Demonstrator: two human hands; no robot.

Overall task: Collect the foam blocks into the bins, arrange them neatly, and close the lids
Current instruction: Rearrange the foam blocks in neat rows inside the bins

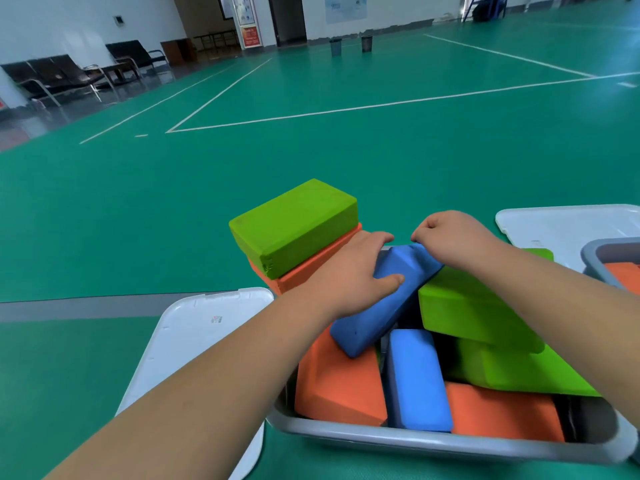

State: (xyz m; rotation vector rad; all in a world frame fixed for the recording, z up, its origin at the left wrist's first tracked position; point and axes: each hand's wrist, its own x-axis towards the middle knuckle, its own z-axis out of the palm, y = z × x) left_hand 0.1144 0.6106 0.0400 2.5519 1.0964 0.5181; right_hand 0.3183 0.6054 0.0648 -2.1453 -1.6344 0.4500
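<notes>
A grey bin (408, 441) in front of me holds several orange, blue and green foam blocks lying at odd angles. A dark blue block (377, 313) lies tilted across the top of the pile. My left hand (353, 271) grips its upper left side, thumb on the face. My right hand (453, 237) pinches its far end with curled fingers. A green block (294, 223) is stacked on an orange block (311, 265) at the bin's far left corner; whether they stand inside the bin is hidden.
A white lid (194, 344) lies on the green floor left of the bin. A second white lid (568, 226) lies at the right, beside another grey bin (595, 258) with an orange block inside. Chairs and two dark waste baskets stand far off.
</notes>
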